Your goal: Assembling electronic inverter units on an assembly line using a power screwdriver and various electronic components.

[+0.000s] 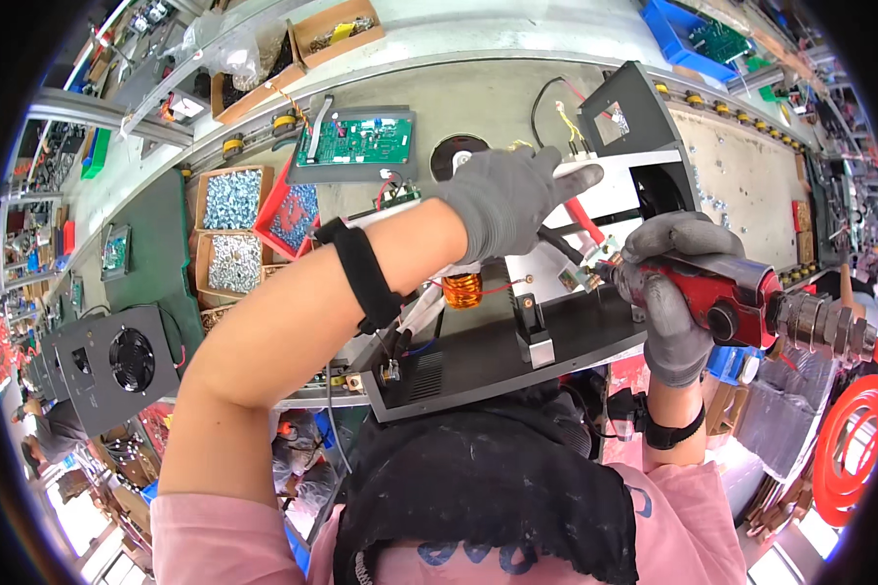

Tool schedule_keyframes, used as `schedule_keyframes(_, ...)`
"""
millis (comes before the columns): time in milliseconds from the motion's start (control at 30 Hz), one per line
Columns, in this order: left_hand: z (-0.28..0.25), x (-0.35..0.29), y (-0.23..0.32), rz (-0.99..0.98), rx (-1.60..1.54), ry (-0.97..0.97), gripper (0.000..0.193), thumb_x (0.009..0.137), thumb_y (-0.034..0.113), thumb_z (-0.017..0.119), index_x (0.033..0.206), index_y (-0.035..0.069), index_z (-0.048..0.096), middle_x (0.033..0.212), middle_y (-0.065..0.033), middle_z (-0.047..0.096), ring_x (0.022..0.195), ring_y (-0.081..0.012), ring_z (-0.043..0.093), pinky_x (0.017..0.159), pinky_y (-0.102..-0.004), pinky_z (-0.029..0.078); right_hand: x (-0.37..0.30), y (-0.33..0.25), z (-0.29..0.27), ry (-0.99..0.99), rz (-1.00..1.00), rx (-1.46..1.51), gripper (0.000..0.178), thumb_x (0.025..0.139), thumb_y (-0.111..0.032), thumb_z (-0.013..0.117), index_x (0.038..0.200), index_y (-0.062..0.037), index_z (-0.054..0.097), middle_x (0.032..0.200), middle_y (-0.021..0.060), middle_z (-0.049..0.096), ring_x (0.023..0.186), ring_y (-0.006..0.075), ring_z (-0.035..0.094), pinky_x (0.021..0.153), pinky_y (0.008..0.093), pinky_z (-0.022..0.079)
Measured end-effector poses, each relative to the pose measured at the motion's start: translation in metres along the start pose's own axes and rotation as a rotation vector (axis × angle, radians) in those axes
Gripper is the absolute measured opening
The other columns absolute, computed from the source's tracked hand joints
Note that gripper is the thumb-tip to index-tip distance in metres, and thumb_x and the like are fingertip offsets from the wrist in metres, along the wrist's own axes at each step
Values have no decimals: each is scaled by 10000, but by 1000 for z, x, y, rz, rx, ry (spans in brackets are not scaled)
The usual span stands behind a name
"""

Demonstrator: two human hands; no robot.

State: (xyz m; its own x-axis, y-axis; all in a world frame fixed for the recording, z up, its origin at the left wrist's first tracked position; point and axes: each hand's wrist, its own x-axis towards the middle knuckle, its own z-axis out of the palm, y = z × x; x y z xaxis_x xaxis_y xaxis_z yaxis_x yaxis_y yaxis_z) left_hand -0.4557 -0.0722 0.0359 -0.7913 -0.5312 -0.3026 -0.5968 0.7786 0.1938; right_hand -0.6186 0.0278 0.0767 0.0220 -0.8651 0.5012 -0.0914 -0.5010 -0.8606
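My right hand (675,327), in a grey glove, is wrapped round a red pneumatic driver (712,297) with a metal air coupling at its rear end. The driver's nose points left at a small metal terminal part (583,278) inside a black metal case (458,366). My left hand (517,195), gloved too, reaches over the case with its fingers stretched out to the right; its palm side is hidden. Close under it run a red-sleeved cable (585,222) and a black cable (559,244). An orange copper coil (462,291) sits in the case below my left wrist.
Left of the case, a green circuit board (366,141) lies on a grey plate. Beside it are a red bin (291,216) and cardboard boxes of screws (232,200). A black fan panel (112,366) stands further left. A red hose coil (852,448) hangs at lower right.
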Motion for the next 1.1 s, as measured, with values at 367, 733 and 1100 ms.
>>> schedule_keyframes(367, 19, -5, 0, -16, -118, 239, 489, 772, 246, 677, 1241, 230, 538, 1111, -110, 510, 1022, -266, 558, 751, -405, 527, -2, 5, -2, 44, 104, 114, 288, 750, 55, 574, 958, -64, 414, 793, 112, 515, 624, 144, 522, 516, 267, 481)
schedule_keyframes(733, 21, 10, 1, 99, -8, 355, 576, 647, 404, 757, 1169, 223, 595, 1185, -99, 516, 1040, -240, 547, 791, -353, 463, -2, 10, 2, 50, 106, 172, 269, 774, -47, 610, 969, -61, 427, 794, 110, 517, 628, 145, 513, 517, 270, 468)
schedule_keyframes(1100, 21, 8, 1, 89, -94, 329, 505, 627, 387, 761, 1085, 206, 650, 1146, -104, 526, 1024, -232, 555, 789, -349, 466, 8, 5, -1, -147, 82, 124, 280, 735, 40, 561, 951, -33, 398, 833, 114, 511, 691, 161, 508, 613, 287, 476)
